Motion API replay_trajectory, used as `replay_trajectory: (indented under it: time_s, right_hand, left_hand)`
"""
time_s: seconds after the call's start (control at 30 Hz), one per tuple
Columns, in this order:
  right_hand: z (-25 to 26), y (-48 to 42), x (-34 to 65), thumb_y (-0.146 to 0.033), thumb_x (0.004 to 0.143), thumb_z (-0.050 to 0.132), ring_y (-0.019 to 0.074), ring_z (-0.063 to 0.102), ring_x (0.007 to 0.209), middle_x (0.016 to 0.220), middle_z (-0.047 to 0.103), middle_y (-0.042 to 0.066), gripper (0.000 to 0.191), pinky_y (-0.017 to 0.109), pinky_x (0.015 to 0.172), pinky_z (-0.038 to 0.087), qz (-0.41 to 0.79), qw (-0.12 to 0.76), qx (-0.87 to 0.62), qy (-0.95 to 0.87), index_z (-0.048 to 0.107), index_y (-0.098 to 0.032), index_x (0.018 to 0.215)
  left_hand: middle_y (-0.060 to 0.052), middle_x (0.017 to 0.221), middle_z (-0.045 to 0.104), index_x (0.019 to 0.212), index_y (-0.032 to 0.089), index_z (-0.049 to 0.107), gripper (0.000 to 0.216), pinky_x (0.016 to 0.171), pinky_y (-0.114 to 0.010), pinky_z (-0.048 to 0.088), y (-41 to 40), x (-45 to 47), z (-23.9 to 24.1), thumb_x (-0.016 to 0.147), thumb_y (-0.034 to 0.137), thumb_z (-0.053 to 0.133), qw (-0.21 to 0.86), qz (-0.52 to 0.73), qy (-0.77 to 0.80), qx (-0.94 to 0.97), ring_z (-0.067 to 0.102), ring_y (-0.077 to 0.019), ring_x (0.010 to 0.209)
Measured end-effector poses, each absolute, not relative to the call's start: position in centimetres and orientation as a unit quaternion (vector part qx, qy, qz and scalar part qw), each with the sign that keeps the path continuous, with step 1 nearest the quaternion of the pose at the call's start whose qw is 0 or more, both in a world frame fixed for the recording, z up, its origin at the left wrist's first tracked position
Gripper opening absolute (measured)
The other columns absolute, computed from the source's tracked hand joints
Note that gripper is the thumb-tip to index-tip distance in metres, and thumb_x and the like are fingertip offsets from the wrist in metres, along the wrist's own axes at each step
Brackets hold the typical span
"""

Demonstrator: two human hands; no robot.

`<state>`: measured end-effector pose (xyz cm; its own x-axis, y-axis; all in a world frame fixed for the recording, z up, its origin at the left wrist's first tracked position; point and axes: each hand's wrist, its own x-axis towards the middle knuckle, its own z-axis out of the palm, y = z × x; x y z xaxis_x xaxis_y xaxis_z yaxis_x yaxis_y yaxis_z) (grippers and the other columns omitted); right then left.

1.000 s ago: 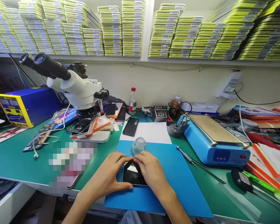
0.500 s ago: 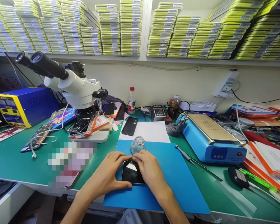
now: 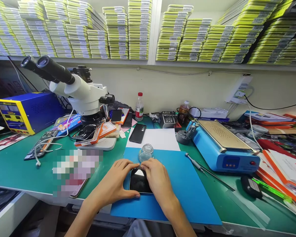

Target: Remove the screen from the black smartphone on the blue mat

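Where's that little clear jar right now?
In the head view, the clear jar sits near the middle, on the blue mat by its far edge, just beyond the right hand and the dark-screened phone.

phone point(image 3: 138, 184) on mat point(image 3: 187, 197) | jar point(image 3: 146, 152) behind phone | microscope point(image 3: 80, 93) left of jar | screwdriver point(image 3: 196, 163) right of jar

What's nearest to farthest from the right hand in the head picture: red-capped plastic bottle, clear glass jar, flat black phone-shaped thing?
1. Clear glass jar: just beyond the right hand, on the blue mat.
2. Flat black phone-shaped thing: behind the jar, on the white paper.
3. Red-capped plastic bottle: farthest back, near the wall.
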<state>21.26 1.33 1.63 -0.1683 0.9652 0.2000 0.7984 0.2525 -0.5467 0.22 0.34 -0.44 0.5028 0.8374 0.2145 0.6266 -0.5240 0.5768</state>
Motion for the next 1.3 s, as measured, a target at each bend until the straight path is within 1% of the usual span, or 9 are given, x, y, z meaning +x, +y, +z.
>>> replay_trajectory:
  time_s: [0.17, 0.33, 0.43, 0.53, 0.67, 0.83, 1.07, 1.13, 1.3]
  right_hand:
    - [1.6, 1.2, 21.6, -0.021, 0.105, 0.056, 0.023, 0.071, 0.091, 0.097, 0.08, 0.005, 0.028, 0.032, 0.078, 0.049, 0.184, 0.287, -0.575, -0.744, 0.082, -0.026, 0.094]
    - [1.7, 1.1, 22.1, -0.023, 0.103, 0.058, 0.0224, 0.074, 0.093, 0.096, 0.081, 0.002, 0.026, 0.031, 0.08, 0.053, 0.212, 0.324, -0.552, -0.739, 0.08, -0.027, 0.091]
    - [2.2, 1.0, 23.6, -0.028, 0.106, 0.053, 0.0222, 0.075, 0.094, 0.101, 0.08, 0.004, 0.027, 0.032, 0.084, 0.055, 0.21, 0.361, -0.551, -0.723, 0.079, -0.027, 0.097]
    - [2.4, 0.9, 26.3, -0.037, 0.106, 0.053, 0.025, 0.074, 0.098, 0.105, 0.08, 0.006, 0.028, 0.034, 0.087, 0.055, 0.201, 0.391, -0.562, -0.701, 0.077, -0.026, 0.099]
    - [1.6, 0.9, 29.5, -0.042, 0.103, 0.054, 0.0268, 0.075, 0.092, 0.099, 0.08, 0.007, 0.029, 0.037, 0.08, 0.056, 0.194, 0.409, -0.591, -0.668, 0.076, -0.026, 0.093]
    - [0.5, 0.4, 29.8, -0.042, 0.105, 0.051, 0.0267, 0.074, 0.098, 0.104, 0.079, 0.007, 0.031, 0.038, 0.087, 0.057, 0.195, 0.417, -0.599, -0.655, 0.076, -0.026, 0.099]
    - [0.5, -0.1, 29.4, -0.037, 0.107, 0.049, 0.0262, 0.073, 0.107, 0.112, 0.077, 0.007, 0.03, 0.04, 0.096, 0.056, 0.205, 0.415, -0.598, -0.655, 0.078, -0.027, 0.109]
    - [0.4, -0.2, 29.4, -0.035, 0.107, 0.05, 0.026, 0.073, 0.107, 0.112, 0.077, 0.007, 0.03, 0.04, 0.097, 0.055, 0.206, 0.412, -0.597, -0.657, 0.078, -0.027, 0.111]
    - [0.3, -0.4, 29.4, -0.033, 0.108, 0.049, 0.0257, 0.072, 0.106, 0.111, 0.076, 0.005, 0.029, 0.039, 0.096, 0.055, 0.209, 0.406, -0.598, -0.659, 0.078, -0.028, 0.109]
  left_hand:
    - [-0.007, 0.139, 0.063, 0.151, 0.037, 0.056, 0.087, 0.116, -0.055, 0.045, 0.3, 0.2, -0.5, 0.075, 0.053, 0.096, 0.223, 0.244, 0.437, 0.836, 0.054, -0.0371, 0.134]
    - [-0.006, 0.14, 0.062, 0.152, 0.039, 0.056, 0.089, 0.117, -0.054, 0.046, 0.1, 0.3, -0.5, 0.074, 0.047, 0.097, 0.228, 0.252, 0.441, 0.831, 0.053, -0.0367, 0.135]
    - [-0.005, 0.137, 0.063, 0.162, 0.043, 0.044, 0.104, 0.115, -0.053, 0.048, 0.0, 0.4, -0.4, 0.073, 0.044, 0.098, 0.235, 0.254, 0.446, 0.825, 0.055, -0.035, 0.132]
    - [-0.006, 0.137, 0.062, 0.167, 0.044, 0.035, 0.113, 0.115, -0.053, 0.048, -0.1, 0.4, -0.3, 0.074, 0.051, 0.098, 0.247, 0.255, 0.438, 0.826, 0.054, -0.0348, 0.131]
    - [-0.008, 0.143, 0.061, 0.164, 0.043, 0.042, 0.103, 0.117, -0.058, 0.045, 0.0, 0.2, -0.2, 0.076, 0.06, 0.093, 0.257, 0.245, 0.425, 0.833, 0.05, -0.0383, 0.137]
    - [-0.008, 0.145, 0.06, 0.16, 0.042, 0.047, 0.081, 0.116, -0.056, 0.048, -0.3, 0.1, 0.0, 0.089, 0.042, 0.086, 0.25, 0.241, 0.422, 0.838, 0.052, -0.0364, 0.137]
    - [-0.006, 0.15, 0.055, 0.159, 0.042, 0.044, 0.078, 0.118, -0.051, 0.05, -1.3, -0.2, 0.4, 0.091, 0.028, 0.078, 0.279, 0.263, 0.43, 0.817, 0.057, -0.0322, 0.139]
    - [-0.008, 0.153, 0.054, 0.16, 0.041, 0.042, 0.074, 0.119, -0.05, 0.05, -1.4, -0.5, 0.1, 0.094, 0.032, 0.076, 0.305, 0.304, 0.425, 0.796, 0.057, -0.0316, 0.141]
    - [-0.012, 0.158, 0.058, 0.159, 0.038, 0.041, 0.08, 0.117, -0.049, 0.053, -0.3, -1.0, -0.7, 0.092, 0.06, 0.079, 0.412, 0.474, 0.385, 0.676, 0.054, -0.0358, 0.149]
